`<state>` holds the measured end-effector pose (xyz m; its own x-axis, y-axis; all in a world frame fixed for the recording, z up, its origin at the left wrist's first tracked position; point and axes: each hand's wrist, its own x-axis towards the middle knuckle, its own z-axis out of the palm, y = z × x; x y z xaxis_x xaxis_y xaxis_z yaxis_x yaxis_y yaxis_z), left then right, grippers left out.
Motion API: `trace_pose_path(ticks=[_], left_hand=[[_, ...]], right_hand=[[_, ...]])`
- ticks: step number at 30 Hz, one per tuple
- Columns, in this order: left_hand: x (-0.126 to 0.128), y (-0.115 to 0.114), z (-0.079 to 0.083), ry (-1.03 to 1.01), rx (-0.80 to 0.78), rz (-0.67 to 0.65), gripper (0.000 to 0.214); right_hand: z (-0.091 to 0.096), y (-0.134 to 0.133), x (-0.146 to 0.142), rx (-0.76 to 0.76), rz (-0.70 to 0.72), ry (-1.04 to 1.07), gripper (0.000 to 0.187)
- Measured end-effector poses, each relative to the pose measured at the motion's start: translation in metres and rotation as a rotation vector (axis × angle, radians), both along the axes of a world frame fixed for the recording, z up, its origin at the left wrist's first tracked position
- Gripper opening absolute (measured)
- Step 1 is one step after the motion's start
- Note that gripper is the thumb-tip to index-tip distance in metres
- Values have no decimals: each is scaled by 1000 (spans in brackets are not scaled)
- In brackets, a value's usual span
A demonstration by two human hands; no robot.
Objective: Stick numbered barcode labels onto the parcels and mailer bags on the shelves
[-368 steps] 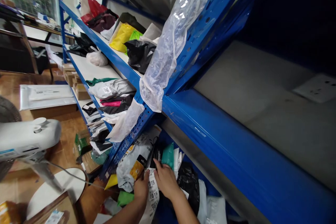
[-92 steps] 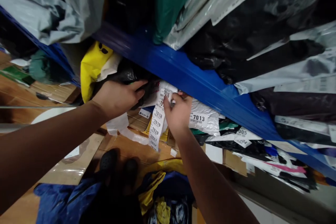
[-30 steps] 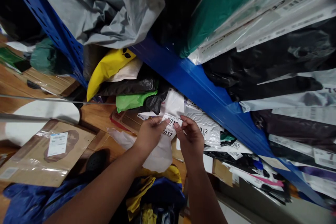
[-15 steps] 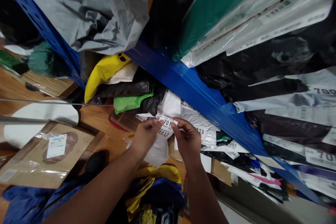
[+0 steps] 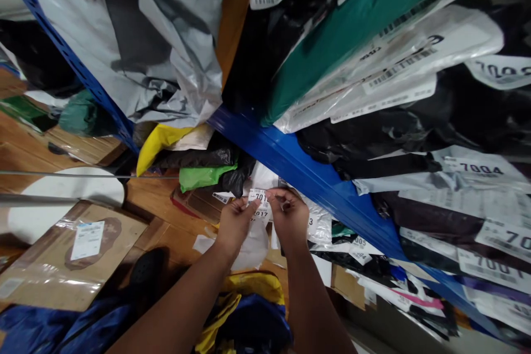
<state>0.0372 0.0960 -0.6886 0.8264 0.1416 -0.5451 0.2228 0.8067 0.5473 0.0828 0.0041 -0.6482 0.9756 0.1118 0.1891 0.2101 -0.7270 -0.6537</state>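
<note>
Between my hands is a white label strip [image 5: 259, 199] printed with numbers, "7017" legible on its lower part. My left hand [image 5: 236, 224] pinches its left side between thumb and fingers. At the upper right edge of the strip, my right hand [image 5: 289, 218] is closed with its fingertips on the label. Pale, translucent backing paper [image 5: 251, 249] hangs below the hands. Just behind my right hand, a white parcel bag [image 5: 321, 224] with a number label lies on the lower shelf, partly hidden.
A blue shelf beam [image 5: 282, 149] crosses diagonally above my hands. Labelled parcel bags, including a green one [image 5: 332, 38], fill the upper shelf, and a grey bag [image 5: 166, 66] overhangs it. On the left lie a cardboard parcel [image 5: 50, 260] and a round white object [image 5: 99, 185].
The view has shifted, bringing more upper-shelf labels into sight. My right hand has moved slightly up along the label's edge, while both hands keep hold of the strip.
</note>
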Motion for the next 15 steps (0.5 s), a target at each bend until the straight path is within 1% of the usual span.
trace_pose_path(ticks=[3,7,11,15], left_hand=[[3,-2,-2,21,5,8,45],[6,-2,-10,89,56,5,47],[5,-3,-16,146,72,4,45],[-1,-2,-18,109,31,-70,43]], right_hand=[[-1,3,7,72,-46,109,21],[-6,5,12,79,-57,155,24],[-13,5,13,-27,-24,34,20],[-20,5,14,-187,31,-82,20]])
